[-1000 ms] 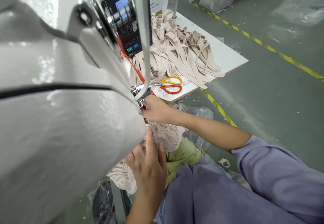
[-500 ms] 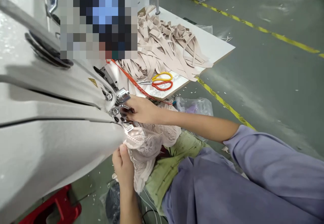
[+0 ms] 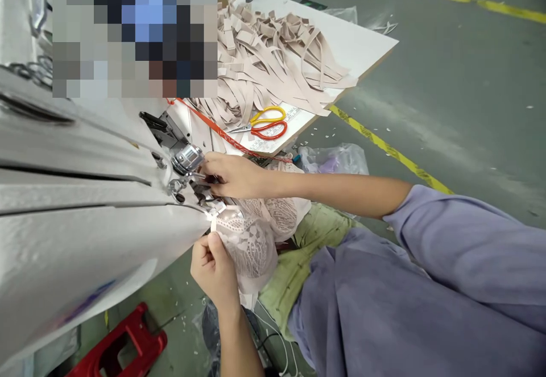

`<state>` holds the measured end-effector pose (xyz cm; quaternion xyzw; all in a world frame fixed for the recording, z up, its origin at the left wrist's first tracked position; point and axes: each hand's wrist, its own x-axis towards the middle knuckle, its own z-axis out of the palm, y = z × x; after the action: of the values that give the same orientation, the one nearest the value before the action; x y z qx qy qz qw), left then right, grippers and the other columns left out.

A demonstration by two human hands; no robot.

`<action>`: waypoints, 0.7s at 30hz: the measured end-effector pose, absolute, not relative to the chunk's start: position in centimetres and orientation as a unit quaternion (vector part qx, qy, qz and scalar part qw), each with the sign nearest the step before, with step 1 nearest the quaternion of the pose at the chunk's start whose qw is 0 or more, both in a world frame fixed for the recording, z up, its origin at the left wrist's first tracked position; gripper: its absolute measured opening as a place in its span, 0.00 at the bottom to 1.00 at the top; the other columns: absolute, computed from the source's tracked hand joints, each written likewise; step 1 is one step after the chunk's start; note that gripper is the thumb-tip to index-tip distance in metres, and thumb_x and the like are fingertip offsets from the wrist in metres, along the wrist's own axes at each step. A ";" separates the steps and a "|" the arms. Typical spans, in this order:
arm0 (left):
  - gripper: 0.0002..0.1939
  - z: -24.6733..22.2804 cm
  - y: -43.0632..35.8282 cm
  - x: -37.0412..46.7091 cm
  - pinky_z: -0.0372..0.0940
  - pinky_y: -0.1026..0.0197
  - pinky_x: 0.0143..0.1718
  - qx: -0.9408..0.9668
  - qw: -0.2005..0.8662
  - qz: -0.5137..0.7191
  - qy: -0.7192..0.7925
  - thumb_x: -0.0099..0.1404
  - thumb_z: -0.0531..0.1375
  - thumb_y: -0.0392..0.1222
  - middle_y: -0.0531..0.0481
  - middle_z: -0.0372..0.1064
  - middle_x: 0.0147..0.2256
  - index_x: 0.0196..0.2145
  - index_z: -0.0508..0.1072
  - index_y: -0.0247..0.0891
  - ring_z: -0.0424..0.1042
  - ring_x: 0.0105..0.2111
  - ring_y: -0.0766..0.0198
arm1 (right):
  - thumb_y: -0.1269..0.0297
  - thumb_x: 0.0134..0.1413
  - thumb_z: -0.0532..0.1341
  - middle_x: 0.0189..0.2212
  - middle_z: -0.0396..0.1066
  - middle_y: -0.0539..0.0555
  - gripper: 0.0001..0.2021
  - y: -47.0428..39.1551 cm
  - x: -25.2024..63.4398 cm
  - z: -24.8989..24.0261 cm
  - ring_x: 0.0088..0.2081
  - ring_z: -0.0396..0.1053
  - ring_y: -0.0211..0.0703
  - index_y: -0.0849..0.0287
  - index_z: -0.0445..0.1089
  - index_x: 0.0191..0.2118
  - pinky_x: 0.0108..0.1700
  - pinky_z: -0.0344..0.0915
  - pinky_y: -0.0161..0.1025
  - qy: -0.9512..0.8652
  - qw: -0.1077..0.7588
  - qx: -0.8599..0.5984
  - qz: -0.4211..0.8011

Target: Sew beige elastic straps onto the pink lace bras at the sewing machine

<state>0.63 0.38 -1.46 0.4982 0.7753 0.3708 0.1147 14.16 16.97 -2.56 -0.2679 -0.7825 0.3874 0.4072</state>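
The left hand (image 3: 217, 266) pinches a narrow pale strap (image 3: 214, 225) between thumb and bent forefinger, its fingers closed on it just below the tip of a white sewing machine (image 3: 106, 246). The strap runs upward from the pinch to the stitching area. The right hand (image 3: 239, 175) is beside the machine's metal fittings (image 3: 187, 160), its fingers curled inward; their tips are partly hidden, so I cannot tell what they hold or how tightly they are closed.

A pale lace bra (image 3: 253, 249) hangs below the stitching area, one cup just right of the left hand and the other beneath the right forearm, next to a yellow-green cloth (image 3: 313, 229) on the person's lap.

Beyond the right hand, a white desk (image 3: 362, 38) bears a heap of beige fabric strips (image 3: 281, 75). Scissors (image 3: 251, 128) with one yellow and one red handle lie near the desk's front edge, beside a red ribbon (image 3: 213, 128). A clear plastic bag (image 3: 341, 155) is near the desk's front corner, and a red plastic stool (image 3: 128, 343) stands at lower left.
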 end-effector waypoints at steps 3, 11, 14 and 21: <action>0.15 -1.1 0.6 0.9 0.61 0.65 0.30 0.505 0.093 0.364 0.777 0.68 0.58 0.50 0.56 0.64 0.25 0.27 0.71 0.39 0.64 0.26 0.66 | 0.75 0.53 0.60 0.42 0.68 0.55 0.04 17.0 14.2 -2.7 0.43 0.67 0.42 0.61 0.67 0.35 0.42 0.62 0.37 -0.777 0.418 -0.267 0.387; 0.14 -1.2 1.0 1.2 0.60 0.64 0.32 0.489 0.072 0.356 0.794 0.66 0.59 0.51 0.57 0.63 0.26 0.28 0.69 0.40 0.65 0.27 0.66 | 0.74 0.53 0.59 0.40 0.67 0.54 0.04 17.3 14.4 -2.9 0.44 0.67 0.43 0.60 0.67 0.35 0.45 0.62 0.38 -0.774 0.431 -0.250 0.392; 0.14 -1.4 0.9 1.1 0.60 0.64 0.32 0.485 0.078 0.346 0.799 0.65 0.60 0.52 0.56 0.64 0.27 0.29 0.68 0.40 0.65 0.28 0.66 | 0.75 0.53 0.58 0.41 0.67 0.55 0.04 17.3 14.6 -3.0 0.44 0.66 0.42 0.61 0.67 0.35 0.45 0.61 0.38 -0.771 0.436 -0.245 0.395; 0.19 -0.9 0.8 -0.7 0.56 0.64 0.28 0.507 0.198 0.276 0.792 0.69 0.54 0.56 0.56 0.59 0.24 0.29 0.68 0.39 0.59 0.25 0.66 | 0.75 0.52 0.58 0.43 0.67 0.55 0.05 17.3 14.0 -3.4 0.44 0.66 0.42 0.60 0.66 0.34 0.45 0.61 0.38 -0.751 0.446 -0.258 0.413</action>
<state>-0.68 0.81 -0.91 0.5069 0.7922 0.2764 0.1977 13.98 17.32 -3.38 -0.2576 -0.7511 0.4131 0.4459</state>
